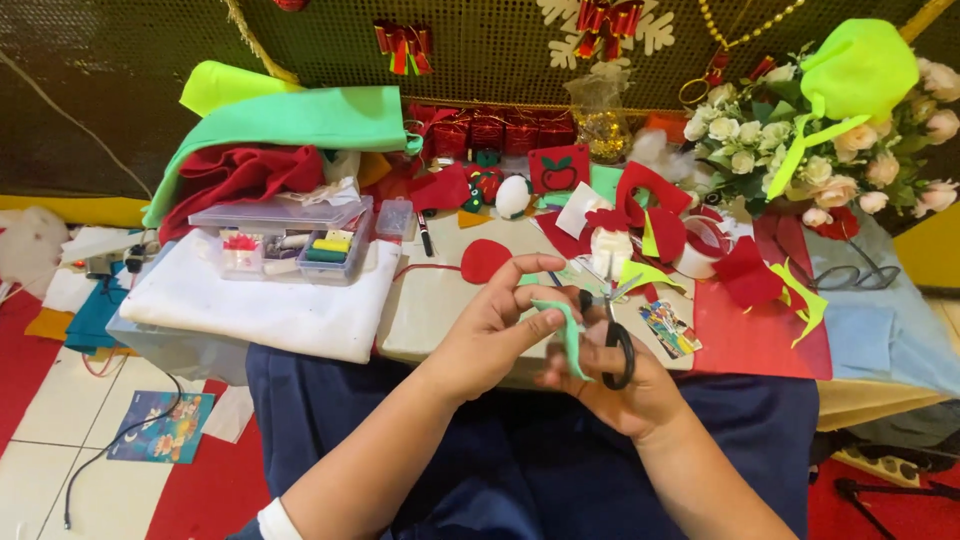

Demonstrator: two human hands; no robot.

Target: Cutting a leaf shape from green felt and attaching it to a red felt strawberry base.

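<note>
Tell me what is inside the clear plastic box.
The clear plastic box shows thread spools, yellow and green, and something red in its compartments. The half-shut lid and folded red fabric hide the rear part.

the scene was evenly and brightly lit from above; soft shadows, slight blur and wide-angle edge bending were seen.

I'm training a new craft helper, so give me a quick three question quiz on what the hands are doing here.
1. True or false: the right hand holds black-handled scissors.
2. What colour is the felt strip pinched by the left hand?
3. Where is the clear sewing box? A) on the white cloth B) on the floor

Key: 1 true; 2 light green; 3 A
</note>
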